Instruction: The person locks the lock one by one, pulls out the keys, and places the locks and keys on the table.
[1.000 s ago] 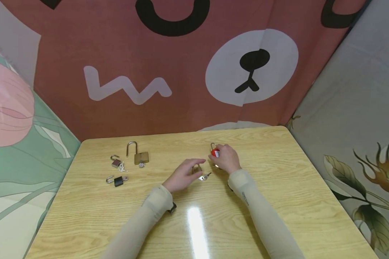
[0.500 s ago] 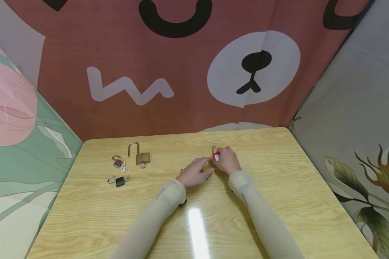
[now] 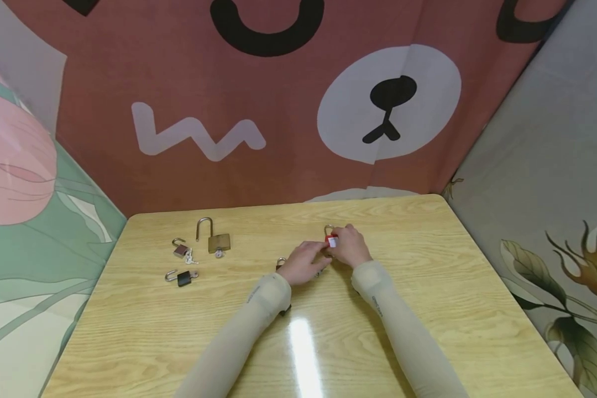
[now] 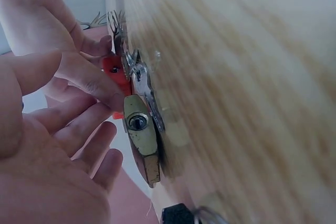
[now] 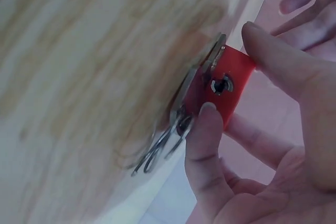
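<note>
My right hand (image 3: 350, 247) grips a red padlock (image 3: 330, 241) with a white label, its shackle pointing to the far side. In the right wrist view, thumb and fingers hold the red body with its keyhole facing the camera; silver keys (image 5: 157, 150) lie beside it. My left hand (image 3: 302, 264) reaches close to the padlock with loosely extended fingers; whether its fingertips touch it is unclear. A brass padlock (image 4: 139, 135) with a round keyhole sits near the left fingers in the left wrist view, keys (image 4: 144, 85) next to it. From above, the left hand mostly hides it.
On the left of the wooden table (image 3: 144, 331) lie a large brass padlock (image 3: 219, 243), a small brown padlock (image 3: 181, 251) with keys (image 3: 191, 257), and a black padlock (image 3: 184, 278), all with raised shackles. A patterned curtain (image 3: 258, 177) hangs behind the table.
My left hand has moved right, close to the red padlock, and now covers the brass padlock that lay visible between the hands. The right hand keeps hold of the red padlock, almost in place.
</note>
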A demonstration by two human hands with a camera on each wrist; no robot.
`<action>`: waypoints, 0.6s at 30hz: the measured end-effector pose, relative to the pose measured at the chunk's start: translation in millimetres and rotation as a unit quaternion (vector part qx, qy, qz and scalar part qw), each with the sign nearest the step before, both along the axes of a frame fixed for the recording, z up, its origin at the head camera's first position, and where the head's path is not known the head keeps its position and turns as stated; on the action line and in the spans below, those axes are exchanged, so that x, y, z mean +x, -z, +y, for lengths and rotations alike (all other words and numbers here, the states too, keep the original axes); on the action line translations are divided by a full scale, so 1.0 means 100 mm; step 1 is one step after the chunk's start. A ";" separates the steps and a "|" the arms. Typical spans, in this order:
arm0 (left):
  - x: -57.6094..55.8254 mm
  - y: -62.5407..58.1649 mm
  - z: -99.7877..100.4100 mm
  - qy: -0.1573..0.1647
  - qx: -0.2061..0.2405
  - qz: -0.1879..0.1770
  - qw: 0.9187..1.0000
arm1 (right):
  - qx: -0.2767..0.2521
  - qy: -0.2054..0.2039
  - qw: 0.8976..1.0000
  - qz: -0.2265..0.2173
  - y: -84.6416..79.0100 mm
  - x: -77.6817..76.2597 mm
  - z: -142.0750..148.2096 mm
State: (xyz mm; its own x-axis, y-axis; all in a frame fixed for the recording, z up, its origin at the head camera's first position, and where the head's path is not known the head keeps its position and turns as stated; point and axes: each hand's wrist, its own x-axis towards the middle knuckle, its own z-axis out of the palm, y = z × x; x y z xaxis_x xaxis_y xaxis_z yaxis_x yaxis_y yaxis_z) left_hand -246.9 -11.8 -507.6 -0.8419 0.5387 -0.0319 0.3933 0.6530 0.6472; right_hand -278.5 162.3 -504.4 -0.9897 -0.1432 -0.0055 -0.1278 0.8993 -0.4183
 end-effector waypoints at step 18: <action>0.03 0.04 -0.05 0.008 0.008 0.026 1.000 | -0.009 0.004 0.999 0.041 -0.03 0.06 0.03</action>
